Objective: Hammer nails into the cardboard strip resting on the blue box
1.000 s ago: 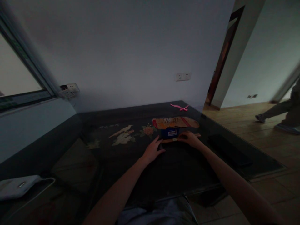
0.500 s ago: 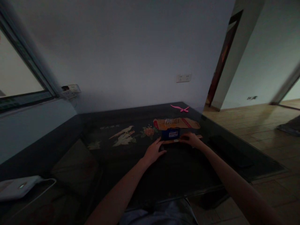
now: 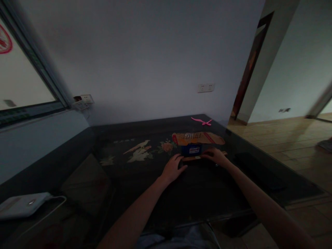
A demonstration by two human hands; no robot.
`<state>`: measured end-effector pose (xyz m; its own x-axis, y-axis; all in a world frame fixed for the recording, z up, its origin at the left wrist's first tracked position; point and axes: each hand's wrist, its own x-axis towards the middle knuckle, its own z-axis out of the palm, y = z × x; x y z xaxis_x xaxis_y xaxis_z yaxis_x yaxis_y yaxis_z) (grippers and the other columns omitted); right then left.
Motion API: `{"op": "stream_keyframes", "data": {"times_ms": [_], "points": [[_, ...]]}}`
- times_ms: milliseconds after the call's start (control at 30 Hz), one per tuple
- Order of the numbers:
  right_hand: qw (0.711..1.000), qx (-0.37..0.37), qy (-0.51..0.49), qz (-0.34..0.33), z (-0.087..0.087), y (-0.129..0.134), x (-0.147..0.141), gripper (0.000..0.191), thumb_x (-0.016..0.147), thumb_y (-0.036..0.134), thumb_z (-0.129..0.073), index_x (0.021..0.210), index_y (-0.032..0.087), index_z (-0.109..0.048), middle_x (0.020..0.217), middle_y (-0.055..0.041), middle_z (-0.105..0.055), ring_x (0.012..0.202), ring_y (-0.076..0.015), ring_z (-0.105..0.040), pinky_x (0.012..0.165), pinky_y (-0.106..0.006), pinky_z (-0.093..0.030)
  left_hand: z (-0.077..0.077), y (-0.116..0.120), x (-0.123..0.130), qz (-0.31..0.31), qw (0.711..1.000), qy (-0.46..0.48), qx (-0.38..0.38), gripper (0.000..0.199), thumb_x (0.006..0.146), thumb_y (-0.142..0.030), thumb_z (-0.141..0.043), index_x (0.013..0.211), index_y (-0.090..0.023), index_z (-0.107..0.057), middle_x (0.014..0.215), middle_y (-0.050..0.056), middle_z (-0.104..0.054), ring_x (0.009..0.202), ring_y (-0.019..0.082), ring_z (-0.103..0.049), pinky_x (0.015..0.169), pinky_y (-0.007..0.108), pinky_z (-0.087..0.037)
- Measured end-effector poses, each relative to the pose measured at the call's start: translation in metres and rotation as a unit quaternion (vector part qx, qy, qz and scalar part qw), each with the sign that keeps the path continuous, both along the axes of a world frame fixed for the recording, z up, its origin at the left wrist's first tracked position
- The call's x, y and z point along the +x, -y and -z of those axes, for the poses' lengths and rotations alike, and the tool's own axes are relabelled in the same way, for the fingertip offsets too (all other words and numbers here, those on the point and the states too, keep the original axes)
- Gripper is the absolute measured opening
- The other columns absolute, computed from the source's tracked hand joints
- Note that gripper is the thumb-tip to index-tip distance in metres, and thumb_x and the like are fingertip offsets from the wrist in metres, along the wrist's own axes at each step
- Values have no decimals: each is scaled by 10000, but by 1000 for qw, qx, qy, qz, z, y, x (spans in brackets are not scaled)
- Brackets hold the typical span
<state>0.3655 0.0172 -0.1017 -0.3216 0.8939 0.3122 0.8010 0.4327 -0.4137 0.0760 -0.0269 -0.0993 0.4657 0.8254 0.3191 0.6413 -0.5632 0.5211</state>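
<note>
A narrow wooden strip [image 3: 192,158] with a small pale mark lies across the dark table, in front of a blue box [image 3: 192,149] with a white label. My left hand [image 3: 173,168] rests at the strip's left end, thumb spread away from the fingers. The fingers of my right hand [image 3: 214,156] are closed on the strip towards its right end, which shows beyond the hand. Behind the box is a flat brown cardboard piece [image 3: 212,138] with red bands. Several thin dark items or marks on it are too small to make out.
A pink ribbon-like piece [image 3: 203,122] lies near the table's back edge. A long black object [image 3: 259,171] is at right, and a white device [image 3: 24,205] with a cable at left. Flower and bird pictures decorate the table [image 3: 145,211]. The wall [image 3: 145,62] stands behind.
The whole view has shifted slightly, so things appear a little further right. Both hands keep nearly the same places at the strip and box.
</note>
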Motion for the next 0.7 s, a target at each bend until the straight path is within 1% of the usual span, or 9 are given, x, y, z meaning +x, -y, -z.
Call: {"op": "stream_keyframes", "data": {"times_ms": [67,167,300,400,467,533,567,633,700], "points": [[1000,8,1,20,0,0,0,258,808,381,-525,858,190,-691,879,-66,-689,829,-218,-619,768,-323,-459,-3,1,1,-16,1000,6,8,437,841,-461,-461,1193,-211,-527,1279,71,-480,1167,221,-452,1006,355,-368],[997,22,9,67,-1,0,4,261,817,366,-493,833,193,-688,856,-74,-691,806,-224,-617,735,-327,-458,-6,1,1,-38,999,28,17,323,860,-420,-435,1050,-211,-590,1130,66,-548,1066,213,-492,943,351,-398],[994,31,34,96,-7,4,9,271,808,355,-468,737,185,-667,790,-85,-670,724,-219,-600,657,-315,-435,-6,-3,-2,-70,994,74,31,206,857,-331,-438,871,-196,-593,970,56,-574,976,196,-504,893,329,-399],[997,23,52,60,-20,17,0,237,793,318,-469,674,189,-629,698,-58,-635,630,-183,-565,584,-283,-394,-1,-10,-4,-86,990,114,12,204,844,-329,-442,773,-191,-573,834,36,-581,826,176,-533,800,310,-419],[1000,2,30,5,-32,30,-20,242,804,313,-466,645,191,-602,634,-29,-604,583,-157,-534,549,-264,-367,3,-15,-5,-91,981,168,-41,238,832,-354,-443,708,-184,-555,707,12,-565,694,155,-532,704,288,-428],[998,-13,-22,-51,-43,42,-54,290,831,352,-457,625,189,-581,601,-12,-576,562,-141,-510,534,-252,-357,5,-20,-6,-94,955,254,-117,275,812,-392,-452,667,-175,-536,626,-1,-542,617,141,-524,636,269,-426],[996,-17,-58,-68,-47,46,-75,329,844,381,-447,605,189,-567,572,-6,-554,551,-139,-499,523,-250,-355,6,-22,-6,-97,933,309,-154,284,799,-413,-463,671,-170,-533,625,2,-546,616,140,-533,623,263,-429],[984,-21,-148,-94,-49,48,-122,320,847,415,-457,652,195,-581,621,-10,-571,602,-150,-522,559,-256,-390,7,-25,-8,-102,871,430,-213,323,784,-472,-463,744,-163,-547,709,29,-591,682,152,-575,647,269,-452],[962,-13,-251,-105,-44,45,-171,258,845,421,-466,814,213,-616,787,-33,-621,754,-185,-564,673,-293,-434,8,-26,-12,-99,808,528,-244,440,792,-562,-389,867,-162,-555,867,77,-626,822,185,-607,724,303,-477]]}}
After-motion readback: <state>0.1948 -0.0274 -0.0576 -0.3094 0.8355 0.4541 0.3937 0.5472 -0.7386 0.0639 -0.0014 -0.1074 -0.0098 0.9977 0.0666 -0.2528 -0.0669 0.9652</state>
